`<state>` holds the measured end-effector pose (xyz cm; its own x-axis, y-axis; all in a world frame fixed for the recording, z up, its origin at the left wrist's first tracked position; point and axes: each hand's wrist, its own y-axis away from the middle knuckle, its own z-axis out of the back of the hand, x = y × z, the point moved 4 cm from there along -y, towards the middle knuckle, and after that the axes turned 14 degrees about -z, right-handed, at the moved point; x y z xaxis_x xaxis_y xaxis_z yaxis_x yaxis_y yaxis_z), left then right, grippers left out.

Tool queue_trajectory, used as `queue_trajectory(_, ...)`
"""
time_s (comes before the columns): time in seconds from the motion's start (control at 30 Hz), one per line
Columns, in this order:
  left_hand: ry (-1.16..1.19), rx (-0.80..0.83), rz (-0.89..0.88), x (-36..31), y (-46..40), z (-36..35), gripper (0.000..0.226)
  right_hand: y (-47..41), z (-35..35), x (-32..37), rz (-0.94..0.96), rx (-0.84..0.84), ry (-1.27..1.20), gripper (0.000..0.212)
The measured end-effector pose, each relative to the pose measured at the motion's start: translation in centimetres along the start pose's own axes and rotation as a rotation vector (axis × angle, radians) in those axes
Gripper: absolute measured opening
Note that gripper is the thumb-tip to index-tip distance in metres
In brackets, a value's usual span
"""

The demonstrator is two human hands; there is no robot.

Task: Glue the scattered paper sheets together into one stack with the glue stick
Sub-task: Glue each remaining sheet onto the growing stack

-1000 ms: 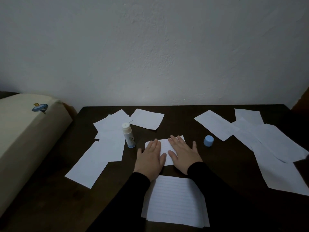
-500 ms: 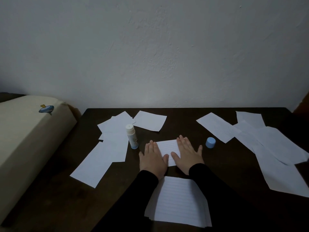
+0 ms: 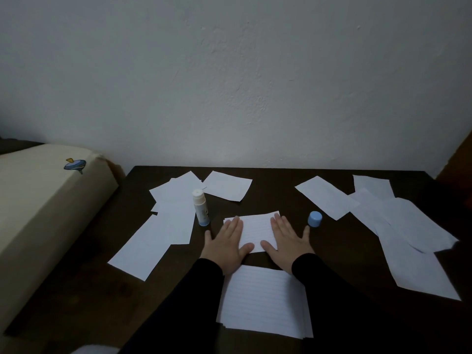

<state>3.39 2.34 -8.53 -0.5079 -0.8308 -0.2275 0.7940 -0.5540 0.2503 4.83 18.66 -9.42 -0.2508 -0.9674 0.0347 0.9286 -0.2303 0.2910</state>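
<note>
Paper sheet (image 3: 255, 229) lies on the dark surface (image 3: 332, 251) under both flat hands, left (image 3: 224, 247) and right (image 3: 287, 242) (fingers straight, hands apart), glue stick (image 3: 200, 210) upright nearby.

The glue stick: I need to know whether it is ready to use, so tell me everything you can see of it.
The glue stick stands upright on the dark table, uncapped, its pale top exposed. Its tube looks like white plastic with a blue base and a small, unreadable print. Its base is beside the overlapping sheets on the left; contact is unclear. Neither hand touches it. A blue cap, probably its own, stands apart near the right hand.
</note>
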Motion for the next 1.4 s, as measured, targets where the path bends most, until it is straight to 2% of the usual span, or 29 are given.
queue_trajectory(0.17, 0.063, 0.022, 0.057, 1.3, 1.4, 0.6, 0.073, 0.7, -0.3, -0.1, -0.077, -0.003, -0.035, 0.077)
queue_trajectory(0.27, 0.122, -0.022, 0.073, 1.2, 1.5, 0.7, 0.071, 0.7, -0.2, -0.2, -0.086, 0.023, -0.069, 0.078)
queue_trajectory(0.33, 0.229, -0.167, 0.086, 1.3, 2.2, 0.7, 0.059, 0.7, 0.2, -0.3, -0.085, 0.021, -0.081, 0.078)
queue_trajectory(0.4, 0.429, -0.448, 0.156, 2.0, 3.7, 0.8, 0.041, 0.6, 0.7, -0.2, -0.091, -0.034, -0.117, 0.075)
queue_trajectory(0.47, 0.583, -0.670, 0.292, 3.0, 5.1, 1.5, 0.032, 0.6, 1.5, 0.0, -0.098, -0.133, -0.149, 0.067)
queue_trajectory(0.53, 0.680, -0.796, 0.446, 4.2, 5.6, 2.5, 0.039, 0.7, 2.1, 0.7, -0.059, -0.246, -0.138, 0.056)
queue_trajectory(0.6, 0.755, -0.863, 0.544, 5.2, 5.4, 3.6, 0.059, 0.6, 2.4, 1.4, -0.008, -0.278, -0.160, 0.052)
queue_trajectory(0.7, 0.767, -0.787, 0.520, 5.5, 3.9, 4.3, 0.083, -0.4, 1.7, 2.0, -0.058, -0.125, -0.149, 0.070)
queue_trajectory(0.8, 0.713, -0.683, 0.440, 5.7, 2.3, 4.2, 0.065, -1.2, 1.2, 2.0, -0.126, -0.006, -0.108, 0.084)
queue_trajectory(0.93, 0.575, -0.495, 0.407, 6.5, 1.7, 4.3, 0.044, -1.3, 1.3, 2.4, -0.157, 0.078, -0.107, 0.084)
queue_trajectory(1.0, 0.478, -0.484, 0.432, 6.8, 2.3, 4.6, 0.041, -1.4, 1.3, 2.4, -0.180, 0.099, -0.129, 0.085)
queue_trajectory(1.07, 0.374, -0.511, 0.475, 7.6, 3.5, 4.8, 0.040, -1.4, 1.3, 2.4, -0.183, 0.085, -0.166, 0.083)
queue_trajectory(1.17, 0.260, -0.453, 0.552, 9.6, 5.5, 3.9, 0.040, -1.0, 1.3, 2.3, -0.164, 0.026, -0.197, 0.081)
queue_trajectory(1.27, 0.258, -0.405, 0.609, 11.1, 7.1, 2.9, 0.044, -0.6, 1.5, 2.1, -0.148, -0.067, -0.202, 0.080)
queue_trajectory(1.4, 0.251, -0.485, 0.578, 10.2, 7.8, 2.2, 0.046, 0.1, 2.4, 2.0, -0.141, -0.200, -0.214, 0.065)
